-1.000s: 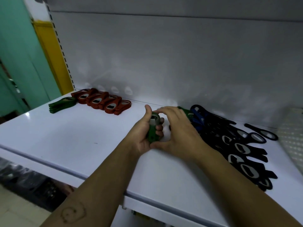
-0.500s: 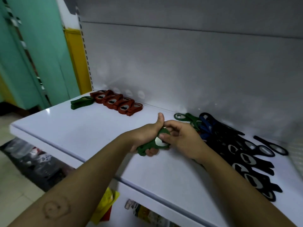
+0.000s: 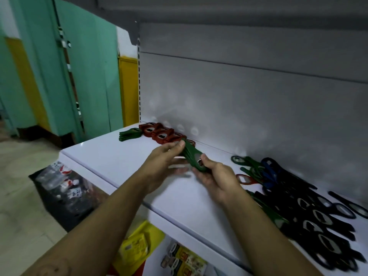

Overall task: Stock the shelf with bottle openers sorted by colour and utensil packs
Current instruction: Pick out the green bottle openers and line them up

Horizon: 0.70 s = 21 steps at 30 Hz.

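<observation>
both hands hold a small bunch of green bottle openers [image 3: 192, 157] just above the white shelf [image 3: 119, 156], about mid-shelf. the left hand [image 3: 165, 158] pinches the far handle end between thumb and fingers, and the right hand [image 3: 216, 176] grasps the near end with the metal ring, fingers curled under it. at the back left a stack of green openers [image 3: 129, 134] lies just beside a row of red openers [image 3: 161, 135] along the back panel, and on the right lies a loose pile of mostly black openers [image 3: 318, 226] with some blue, green and one red mixed in.
</observation>
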Each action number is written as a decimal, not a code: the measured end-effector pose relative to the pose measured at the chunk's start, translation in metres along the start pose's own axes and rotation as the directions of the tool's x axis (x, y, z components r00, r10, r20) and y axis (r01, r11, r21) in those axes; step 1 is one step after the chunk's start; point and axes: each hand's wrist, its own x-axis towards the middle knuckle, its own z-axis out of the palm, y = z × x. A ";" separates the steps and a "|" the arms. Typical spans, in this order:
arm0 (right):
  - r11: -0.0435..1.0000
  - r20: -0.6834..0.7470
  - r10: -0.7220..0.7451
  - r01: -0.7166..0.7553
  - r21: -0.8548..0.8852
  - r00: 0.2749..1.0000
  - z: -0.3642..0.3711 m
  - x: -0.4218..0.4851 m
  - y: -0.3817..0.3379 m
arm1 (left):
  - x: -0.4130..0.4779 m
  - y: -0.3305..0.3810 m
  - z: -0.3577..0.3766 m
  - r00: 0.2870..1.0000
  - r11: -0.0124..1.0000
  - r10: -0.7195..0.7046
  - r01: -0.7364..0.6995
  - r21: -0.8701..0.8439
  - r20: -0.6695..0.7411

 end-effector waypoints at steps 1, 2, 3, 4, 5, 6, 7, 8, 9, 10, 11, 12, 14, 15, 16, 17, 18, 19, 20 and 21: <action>0.995 0.034 0.052 -0.054 0.086 0.998 0.010 -0.005 0.007 | -0.001 -0.002 0.002 1.000 0.992 0.030 -0.030 -0.125 -0.007; 0.987 0.076 0.087 -0.097 0.128 0.993 0.020 -0.010 0.013 | -0.002 -0.003 0.005 0.998 0.972 0.055 -0.061 -0.225 -0.033; 0.982 0.117 0.114 -0.130 0.140 0.987 0.029 -0.015 0.020 | -0.002 -0.001 0.006 0.995 0.950 0.066 -0.083 -0.301 -0.069; 0.979 0.152 0.134 -0.155 0.133 0.979 0.038 -0.021 0.027 | -0.003 0.002 0.005 0.993 0.930 0.055 -0.088 -0.356 -0.101; 0.979 0.174 0.150 -0.171 0.114 0.973 0.044 -0.025 0.033 | -0.003 0.006 0.003 0.992 0.921 0.026 -0.072 -0.382 -0.124; 0.980 0.188 0.163 -0.181 0.083 0.969 0.048 -0.027 0.038 | -0.004 0.009 -0.001 0.991 0.919 -0.013 -0.041 -0.392 -0.135; 0.983 0.199 0.173 -0.182 0.028 0.965 0.051 -0.029 0.041 | -0.004 0.013 -0.006 0.990 0.918 -0.055 -0.001 -0.397 -0.130; 0.983 0.214 0.183 -0.176 -0.049 0.960 0.053 -0.029 0.043 | -0.005 0.016 -0.012 0.990 0.913 -0.094 0.043 -0.405 -0.107; 0.977 0.231 0.190 -0.161 -0.139 0.954 0.054 -0.029 0.043 | -0.005 0.019 -0.019 0.989 0.910 -0.127 0.085 -0.407 -0.075; 0.964 0.245 0.194 -0.138 -0.227 0.950 0.055 -0.028 0.043 | -0.005 0.021 -0.026 0.987 0.912 -0.154 0.124 -0.392 -0.045; 0.947 0.255 0.195 -0.114 -0.302 0.947 0.056 -0.026 0.043 | -0.004 0.023 -0.033 0.983 0.919 -0.182 0.164 -0.359 -0.017; 0.931 0.265 0.192 -0.090 -0.355 0.945 0.057 -0.025 0.042 | -0.002 0.024 -0.040 0.976 0.926 -0.217 0.208 -0.314 0.007; 0.912 0.295 0.177 -0.044 -0.408 0.939 0.061 -0.020 0.042 | 0.002 0.027 -0.052 0.959 0.934 -0.280 0.282 -0.217 0.043; 0.906 0.312 0.166 -0.019 -0.423 0.935 0.065 -0.018 0.042 | 0.004 0.029 -0.056 0.952 0.934 -0.301 0.306 -0.186 0.056; 0.901 0.328 0.154 0.004 -0.434 0.932 0.069 -0.015 0.041 | 0.006 0.031 -0.060 0.947 0.932 -0.315 0.321 -0.171 0.062; 0.899 0.341 0.142 0.023 -0.438 0.929 0.073 -0.012 0.042 | 0.009 0.032 -0.063 0.947 0.932 -0.317 0.322 -0.165 0.057; 0.899 0.348 0.131 0.037 -0.437 0.929 0.077 -0.008 0.043 | 0.012 0.033 -0.067 0.952 0.939 -0.302 0.304 -0.161 0.037; 0.900 0.348 0.120 0.047 -0.434 0.930 0.081 -0.003 0.044 | 0.016 0.034 -0.071 0.964 0.952 -0.267 0.264 -0.154 -0.001; 0.898 0.341 0.110 0.053 -0.436 0.934 0.085 0.003 0.046 | 0.020 0.034 -0.074 0.975 0.970 -0.215 0.206 -0.130 -0.059; 0.895 0.327 0.104 0.055 -0.442 0.939 0.088 0.010 0.048 | 0.024 0.033 -0.079 0.979 0.987 -0.151 0.143 -0.068 -0.136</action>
